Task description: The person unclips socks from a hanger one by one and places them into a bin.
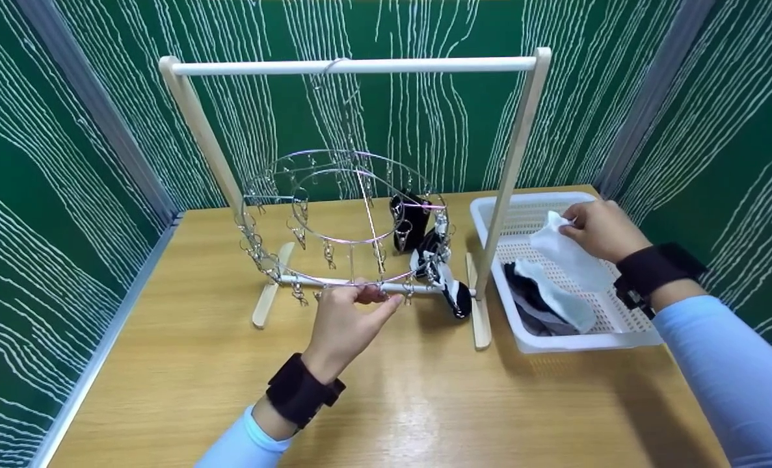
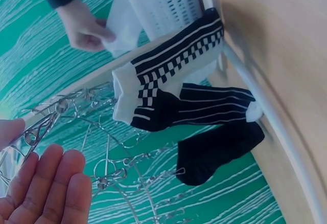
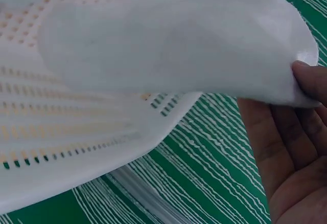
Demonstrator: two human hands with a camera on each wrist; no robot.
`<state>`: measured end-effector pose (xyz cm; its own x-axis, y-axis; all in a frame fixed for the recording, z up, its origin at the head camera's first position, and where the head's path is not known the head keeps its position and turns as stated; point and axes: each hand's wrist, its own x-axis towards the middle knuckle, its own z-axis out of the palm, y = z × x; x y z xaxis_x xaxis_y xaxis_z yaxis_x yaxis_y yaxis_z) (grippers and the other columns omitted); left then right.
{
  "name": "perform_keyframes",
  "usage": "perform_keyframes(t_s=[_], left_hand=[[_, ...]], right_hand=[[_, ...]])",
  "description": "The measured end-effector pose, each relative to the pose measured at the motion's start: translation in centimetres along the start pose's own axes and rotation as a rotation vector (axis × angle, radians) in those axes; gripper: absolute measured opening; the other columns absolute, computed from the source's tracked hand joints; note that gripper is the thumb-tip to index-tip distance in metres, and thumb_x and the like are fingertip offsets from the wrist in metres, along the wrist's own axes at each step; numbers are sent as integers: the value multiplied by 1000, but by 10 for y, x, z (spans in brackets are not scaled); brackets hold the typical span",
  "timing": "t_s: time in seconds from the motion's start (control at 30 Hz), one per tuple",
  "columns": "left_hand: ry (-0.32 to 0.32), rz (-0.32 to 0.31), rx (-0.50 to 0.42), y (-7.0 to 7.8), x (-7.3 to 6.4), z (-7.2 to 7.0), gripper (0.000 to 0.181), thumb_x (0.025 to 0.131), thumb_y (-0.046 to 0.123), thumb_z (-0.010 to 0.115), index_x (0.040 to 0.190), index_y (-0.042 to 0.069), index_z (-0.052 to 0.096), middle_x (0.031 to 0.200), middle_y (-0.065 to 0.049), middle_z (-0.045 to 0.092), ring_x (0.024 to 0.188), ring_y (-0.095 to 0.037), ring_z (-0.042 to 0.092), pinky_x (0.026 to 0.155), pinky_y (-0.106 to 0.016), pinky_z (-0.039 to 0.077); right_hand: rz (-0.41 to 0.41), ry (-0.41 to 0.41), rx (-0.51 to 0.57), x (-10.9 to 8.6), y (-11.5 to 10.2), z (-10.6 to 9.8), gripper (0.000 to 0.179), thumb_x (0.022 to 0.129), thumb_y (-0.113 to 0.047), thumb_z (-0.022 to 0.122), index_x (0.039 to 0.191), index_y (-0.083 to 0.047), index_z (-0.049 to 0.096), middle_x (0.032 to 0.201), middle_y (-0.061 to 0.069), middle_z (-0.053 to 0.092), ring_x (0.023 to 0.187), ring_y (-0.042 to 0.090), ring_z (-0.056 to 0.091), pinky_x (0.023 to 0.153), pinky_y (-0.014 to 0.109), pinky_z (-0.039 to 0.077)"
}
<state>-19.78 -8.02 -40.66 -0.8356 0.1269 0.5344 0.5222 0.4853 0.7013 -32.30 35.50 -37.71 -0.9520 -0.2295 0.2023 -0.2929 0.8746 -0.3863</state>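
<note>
My right hand pinches a white sock by its opening, thumb on top, and the sock hangs over the basket. At the front rim of a round metal clip hanger, my left hand pinches a small wire clip between thumb and forefinger; its other fingers lie side by side. On the hanger's right side hang a black-and-white checkered sock, a black sock with white stripes and a plain black sock.
The hanger hooks over the top bar of a wooden rack on the table. To its right stands a white perforated basket with a pale sock and dark socks inside. Green patterned panels enclose the table.
</note>
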Motion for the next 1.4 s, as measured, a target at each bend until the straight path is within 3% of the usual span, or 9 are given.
perform_keyframes(t_s=[0.23, 0.47, 0.67, 0.77, 0.93, 1.07, 1.17, 1.3, 1.4], left_hand=[[-6, 13, -4, 0, -1, 1, 19, 91, 19, 89, 87, 3, 79, 83, -8, 81, 79, -27, 78, 77, -44, 66], [-12, 12, 0, 3, -1, 1, 18, 90, 19, 90, 86, 4, 78, 82, -7, 80, 77, -20, 76, 75, -31, 62], [-19, 11, 3, 4, -1, -1, 20, 90, 20, 90, 87, 4, 79, 82, -7, 80, 78, -20, 76, 76, -35, 63], [-22, 13, 4, 4, 0, -2, 20, 91, 20, 89, 87, 4, 78, 83, -7, 80, 78, -21, 76, 77, -40, 64], [-26, 3, 4, 5, -1, -2, 19, 90, 20, 89, 87, 5, 78, 83, -7, 80, 79, -21, 76, 78, -41, 64], [-27, 1, 8, 3, -1, -2, 20, 91, 21, 89, 88, 5, 78, 84, -7, 81, 80, -20, 76, 79, -39, 64], [-17, 8, 18, 2, -1, -2, 20, 90, 21, 90, 88, 4, 79, 84, -7, 81, 80, -21, 77, 78, -42, 65], [-10, 13, 25, 3, -1, -2, 19, 90, 19, 90, 88, 4, 79, 83, -8, 80, 79, -22, 76, 77, -46, 65], [-21, 6, 23, 4, -1, -3, 19, 91, 19, 89, 88, 4, 79, 84, -8, 81, 80, -23, 77, 78, -45, 65]], right_hand=[[-86, 8, -204, 6, 12, 18, 13, 97, 6, 66, 99, 15, 74, 95, 36, 74, 76, 42, 70, 69, 57, 57], [-72, -57, -338, 5, 16, 48, 14, 89, 14, 55, 77, 10, 61, 69, 26, 63, 58, 35, 60, 54, 53, 51], [-74, -97, -297, 5, 7, 67, 11, 88, 8, 63, 77, 9, 61, 70, 26, 66, 59, 36, 63, 56, 55, 52], [-69, -118, -237, 6, 4, 73, 24, 89, 1, 70, 68, 0, 57, 62, 16, 61, 54, 27, 56, 52, 46, 47], [-71, -206, -132, 6, 6, 83, 47, 90, -8, 75, 57, -17, 42, 54, -5, 41, 52, 15, 39, 52, 32, 34], [-90, -286, -91, 6, 8, 88, 42, 90, -7, 74, 58, -14, 47, 57, -6, 39, 54, 14, 37, 55, 30, 33], [-87, -317, -95, 6, 4, 85, 23, 90, -7, 75, 72, 4, 67, 66, 12, 65, 62, 29, 62, 62, 42, 54], [-74, -283, -93, 6, -2, 76, 24, 91, -8, 75, 102, 14, 77, 100, 31, 78, 88, 44, 73, 86, 60, 61], [-71, -247, -63, 6, -3, 69, 25, 91, -6, 74, 106, 15, 76, 100, 31, 78, 85, 41, 73, 85, 59, 60]])
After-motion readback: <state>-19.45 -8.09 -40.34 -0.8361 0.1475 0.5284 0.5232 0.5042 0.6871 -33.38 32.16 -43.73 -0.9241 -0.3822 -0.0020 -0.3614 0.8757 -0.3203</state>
